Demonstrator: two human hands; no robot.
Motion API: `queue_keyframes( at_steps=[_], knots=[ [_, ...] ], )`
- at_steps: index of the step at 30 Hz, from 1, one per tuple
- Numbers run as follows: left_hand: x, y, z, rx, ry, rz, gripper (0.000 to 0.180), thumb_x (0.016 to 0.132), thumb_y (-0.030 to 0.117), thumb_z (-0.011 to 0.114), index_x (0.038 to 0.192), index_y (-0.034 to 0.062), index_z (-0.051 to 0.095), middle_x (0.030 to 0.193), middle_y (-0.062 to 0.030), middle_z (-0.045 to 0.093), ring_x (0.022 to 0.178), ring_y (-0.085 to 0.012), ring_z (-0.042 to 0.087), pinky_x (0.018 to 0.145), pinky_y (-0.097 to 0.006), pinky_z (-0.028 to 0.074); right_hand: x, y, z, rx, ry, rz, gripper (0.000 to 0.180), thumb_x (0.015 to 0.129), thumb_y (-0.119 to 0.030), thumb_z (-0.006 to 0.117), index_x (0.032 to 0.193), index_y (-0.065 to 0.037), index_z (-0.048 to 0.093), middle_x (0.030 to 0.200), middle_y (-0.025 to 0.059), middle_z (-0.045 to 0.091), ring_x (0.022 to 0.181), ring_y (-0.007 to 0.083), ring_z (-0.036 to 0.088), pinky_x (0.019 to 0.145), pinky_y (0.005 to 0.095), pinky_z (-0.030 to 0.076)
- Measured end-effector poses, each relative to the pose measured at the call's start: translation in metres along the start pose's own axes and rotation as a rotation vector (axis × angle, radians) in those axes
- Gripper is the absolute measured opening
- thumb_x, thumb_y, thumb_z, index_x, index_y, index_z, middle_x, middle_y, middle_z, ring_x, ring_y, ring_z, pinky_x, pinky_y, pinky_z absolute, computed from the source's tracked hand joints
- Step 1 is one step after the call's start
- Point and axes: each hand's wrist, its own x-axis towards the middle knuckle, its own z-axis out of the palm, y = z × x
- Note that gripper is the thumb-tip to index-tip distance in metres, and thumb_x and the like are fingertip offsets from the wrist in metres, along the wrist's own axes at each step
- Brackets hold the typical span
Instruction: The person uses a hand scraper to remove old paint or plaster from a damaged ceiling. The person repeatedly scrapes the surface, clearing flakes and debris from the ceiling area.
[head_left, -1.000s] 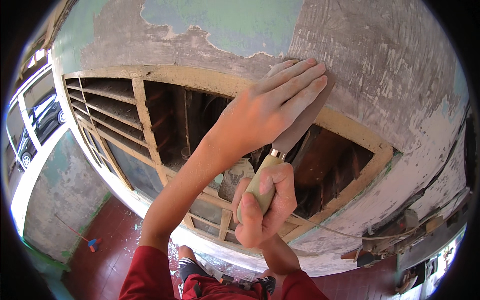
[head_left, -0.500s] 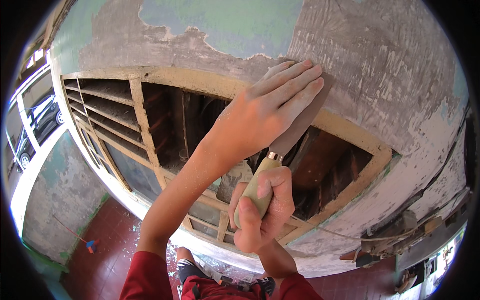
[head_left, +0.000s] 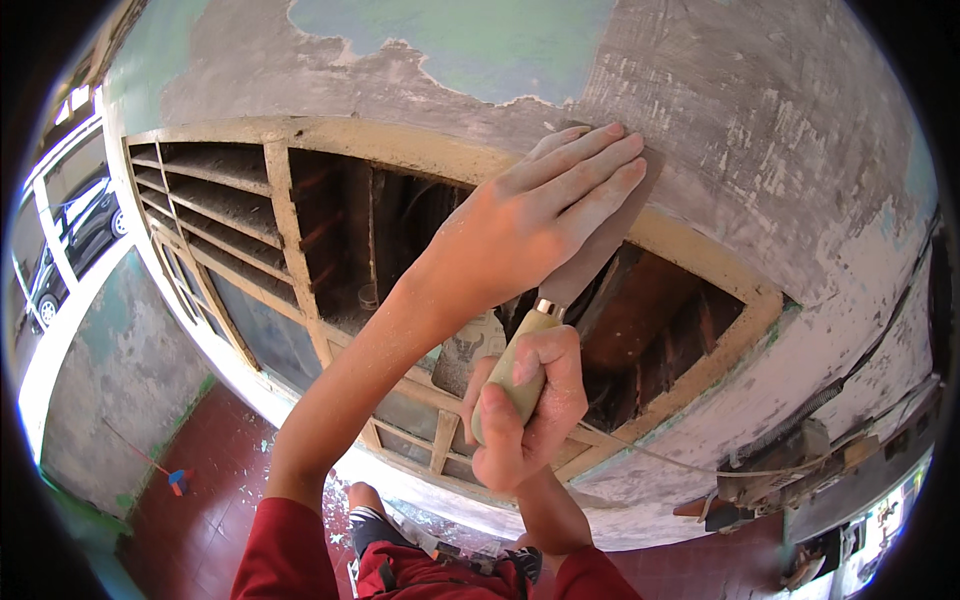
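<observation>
A wide-bladed scraper (head_left: 600, 255) with a pale green handle lies against the wall. My right hand (head_left: 530, 405) is wrapped round the handle, below its shiny metal collar. Across the blade my left hand (head_left: 555, 205) lies flat, fingers stretched out and dusted white, with its fingertips near the blade's far edge. Under the fingertips the wall (head_left: 720, 160) shows scuffed grey where paint is gone. A large patch of green paint (head_left: 500, 45) with a ragged edge remains just above and to the left.
Below the blade runs a cream wooden window frame (head_left: 400, 150) with dark openings and louvres (head_left: 215, 205) at the left. A cable and wooden pieces (head_left: 790, 465) hang at the right. Paint flakes lie on the red tiled floor (head_left: 215, 490), near a blue-headed brush (head_left: 178, 482).
The view has shifted slightly. Both hands keep their grip and place on the scraper, and the blade's edge sits slightly closer to the green patch.
</observation>
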Motion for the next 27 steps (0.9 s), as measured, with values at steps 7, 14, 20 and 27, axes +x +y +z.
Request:
queue_keyframes(
  at_steps=[7,14,20,27],
  knots=[
    [0.007,-0.004,0.001,-0.024,0.028,-0.017,0.044,0.077,0.006,0.059,0.121,-0.0024,0.057,0.130,-0.0146,0.057,0.122,-0.0294,0.054,0.101,-0.039,0.048,0.010,-0.007,-0.001,0.030,0.016,0.021,0.016,0.086,-0.010,0.048,0.094,-0.005,0.035,0.051,0.0033,0.041,0.033,0.0066,0.036,0.034,0.0206,0.025],
    [0.010,-0.001,0.009,-0.002,0.074,0.007,0.043,0.078,0.007,0.058,0.121,-0.0013,0.057,0.131,-0.0132,0.057,0.122,-0.0278,0.055,0.100,-0.037,0.048,0.009,-0.010,-0.011,0.012,0.004,0.034,0.017,0.085,-0.010,0.047,0.094,-0.003,0.035,0.061,0.0066,0.040,0.034,0.0076,0.040,0.034,0.0206,0.026],
    [0.004,-0.001,0.005,-0.044,0.050,-0.038,0.043,0.076,0.006,0.059,0.119,-0.0011,0.059,0.132,-0.0114,0.056,0.123,-0.0281,0.054,0.101,-0.039,0.047,0.006,-0.009,-0.007,-0.007,-0.007,0.079,0.015,0.085,-0.010,0.047,0.094,-0.004,0.035,0.063,0.0070,0.043,0.034,0.0085,0.041,0.034,0.0211,0.027],
    [-0.096,0.032,-0.019,-0.213,0.055,-0.351,0.045,0.073,-0.002,0.068,0.117,-0.0019,0.060,0.127,-0.0192,0.060,0.119,-0.0344,0.058,0.099,-0.045,0.047,-0.049,0.007,-0.040,-0.075,-0.168,0.143,0.014,0.086,-0.001,0.049,0.097,-0.002,0.041,0.057,0.0064,0.049,0.042,0.0086,0.049,0.037,0.0221,0.035]
  ],
)
